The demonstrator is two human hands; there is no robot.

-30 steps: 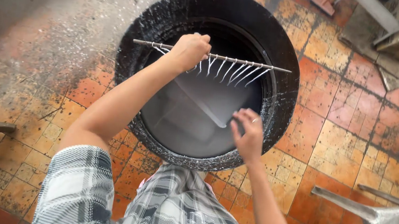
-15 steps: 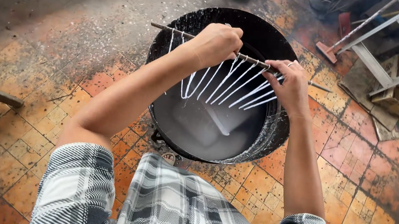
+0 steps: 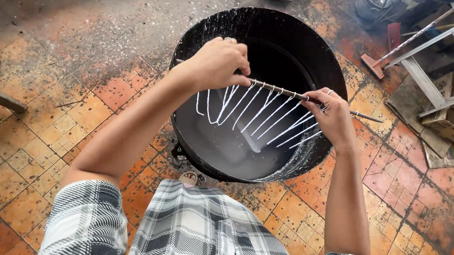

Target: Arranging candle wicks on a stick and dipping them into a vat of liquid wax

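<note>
Two hands, mine: left and right each gripping the rod, candles dangling over the vat.

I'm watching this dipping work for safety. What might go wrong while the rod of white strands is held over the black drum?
1. The white strands hang slanted from the thin rod above the pale liquid; they may swing together and stick.
2. The left hand and right hand grip the rod near the strands, so drips might reach the fingers.
3. The black drum rim and the tiled floor are already spattered, so footing may be slippery.
</note>
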